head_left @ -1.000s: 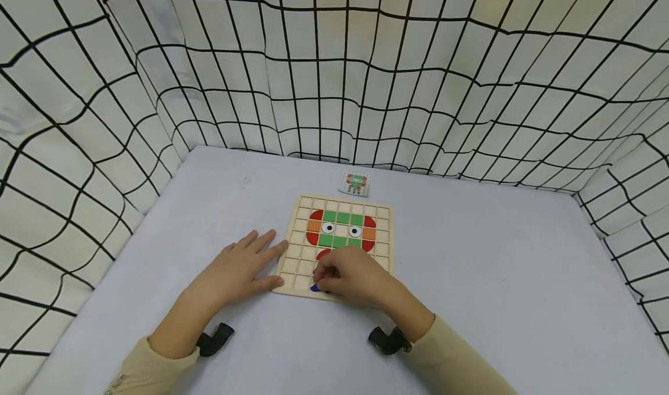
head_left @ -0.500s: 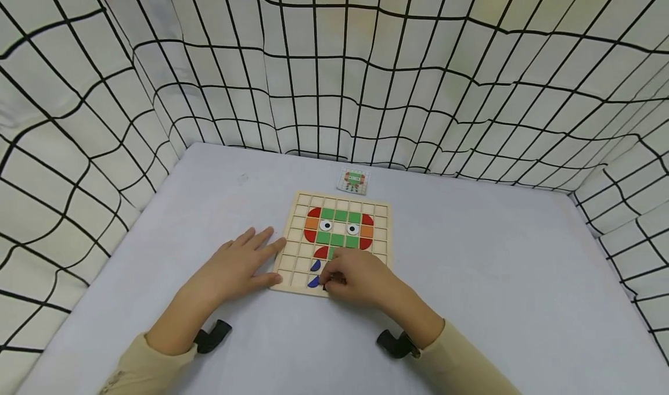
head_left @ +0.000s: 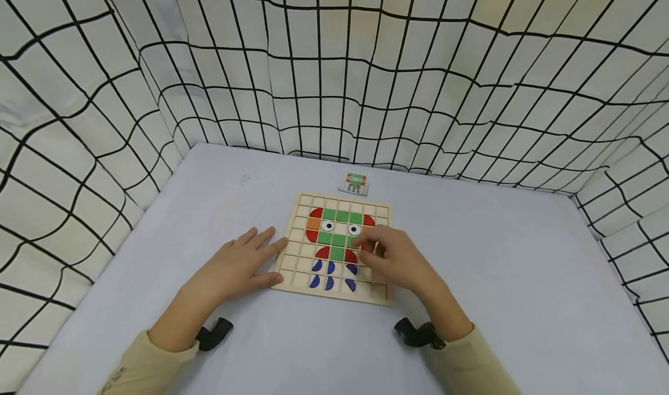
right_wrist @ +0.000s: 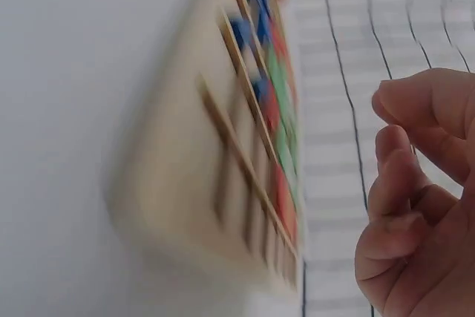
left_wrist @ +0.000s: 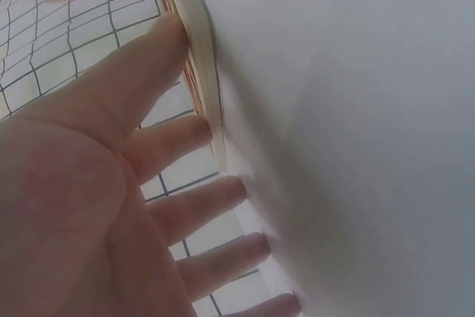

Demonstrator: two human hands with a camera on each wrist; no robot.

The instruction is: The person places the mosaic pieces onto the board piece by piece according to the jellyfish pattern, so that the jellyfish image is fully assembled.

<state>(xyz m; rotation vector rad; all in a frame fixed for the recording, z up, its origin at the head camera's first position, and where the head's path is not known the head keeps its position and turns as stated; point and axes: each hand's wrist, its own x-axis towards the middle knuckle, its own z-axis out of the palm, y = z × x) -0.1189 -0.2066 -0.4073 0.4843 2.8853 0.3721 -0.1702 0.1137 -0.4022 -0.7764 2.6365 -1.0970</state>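
Observation:
A square wooden grid board lies on the white table, its cells partly filled with flat pieces. Green squares, red quarter-rounds, an orange square and two eye pieces form a face. Several blue pieces sit in two rows below. My left hand lies with fingers spread at the board's left side; in the left wrist view its thumb touches the edge. Over the board's right part hovers my right hand, fingers loosely bent. Nothing shows between its fingertips in the right wrist view.
Behind the board lies a small card printed with a similar coloured figure. White walls covered by black netting rise behind the table and at both sides. A black wrist device sits beneath each forearm.
My right hand has lifted off the lower rows and moved right and away from me, uncovering the blue pieces and the red and green ones above. The left hand stays at the edge.

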